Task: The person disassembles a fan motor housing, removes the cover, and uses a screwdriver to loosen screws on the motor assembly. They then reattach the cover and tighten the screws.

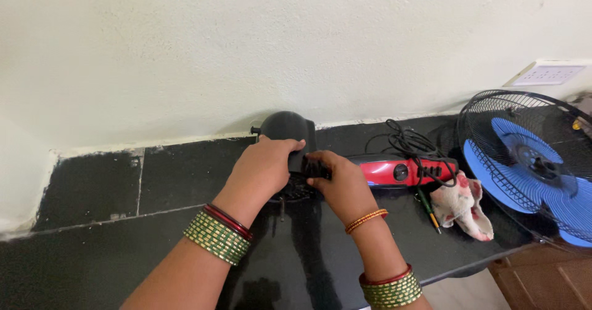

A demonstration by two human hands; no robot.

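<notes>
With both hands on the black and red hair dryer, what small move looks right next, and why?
Probably keep the left hand steady on the hair dryer while the right hand works its fingers at the black part by the barrel. Both hands already clasp it on the black counter, with the cord bunched behind.

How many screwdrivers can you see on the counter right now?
1. A green-handled screwdriver lies on the black counter, between the red and black hair dryer and the floral cloth. Others may be hidden under the hands or cloth.
</notes>
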